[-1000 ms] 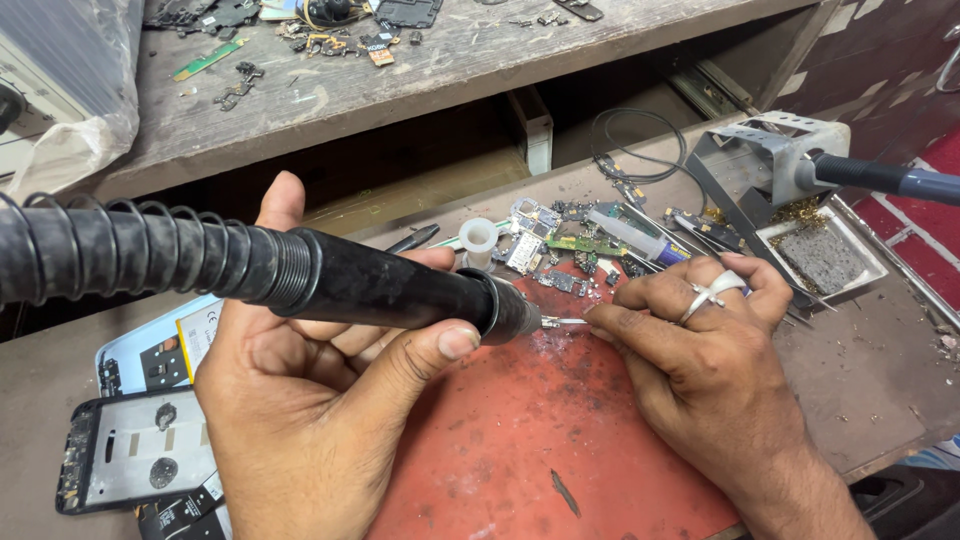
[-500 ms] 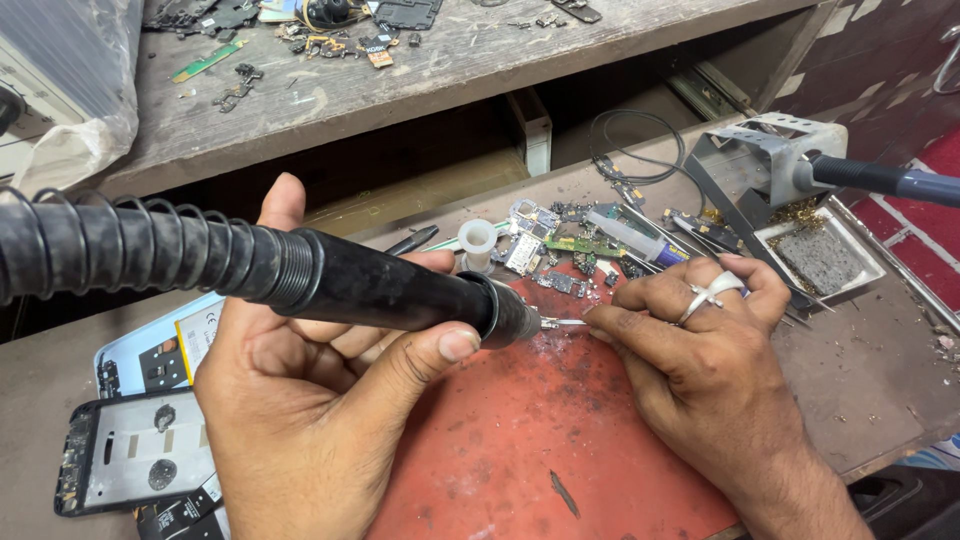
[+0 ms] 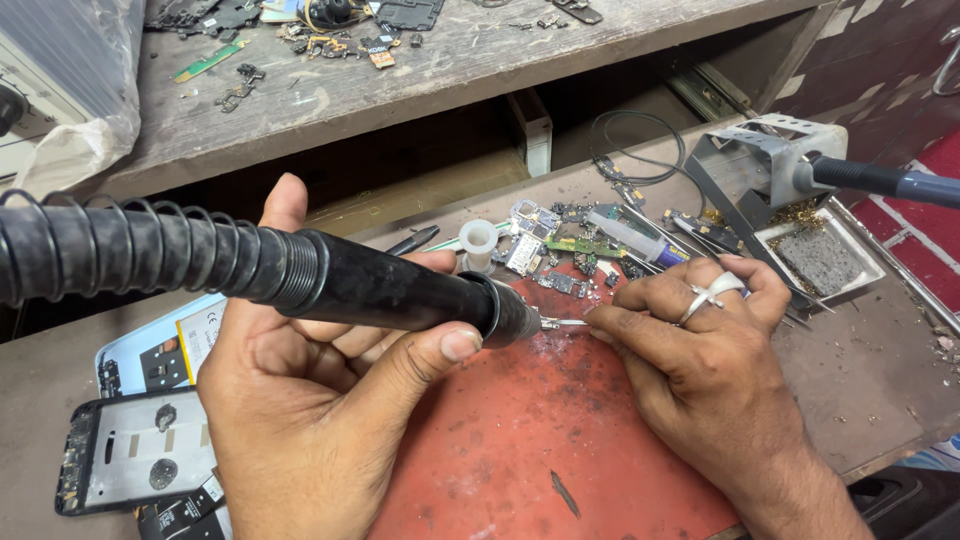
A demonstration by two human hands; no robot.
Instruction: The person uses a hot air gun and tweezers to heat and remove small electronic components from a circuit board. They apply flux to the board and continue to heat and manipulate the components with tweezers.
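The workbench [image 3: 880, 390] is crowded. A raised wooden shelf [image 3: 480, 60], strewn with small parts, overhangs the far side. The right edge is hemmed in by a metal iron stand [image 3: 760, 150] with a soldering iron handle [image 3: 880, 180] resting in it and a sponge tray [image 3: 820, 262] just beside. At the near left lie phone frames [image 3: 120, 460], touching the red mat's edge. Free room is confined to the red work mat [image 3: 540, 440], bare along its near half.

The left hand [image 3: 300, 400] is clenched around the hot-air handpiece [image 3: 390, 292], thumb pressed along its underside. The handpiece is black, tapering to a short metal nozzle, with a coiled spring-guarded hose [image 3: 130, 255] running off to the left. It sits level above the mat's far edge.

The right hand [image 3: 700, 350] pinches thin metal tweezers [image 3: 562, 323], their tips just at the nozzle. A scatter of circuit boards [image 3: 560, 245] lies just behind.
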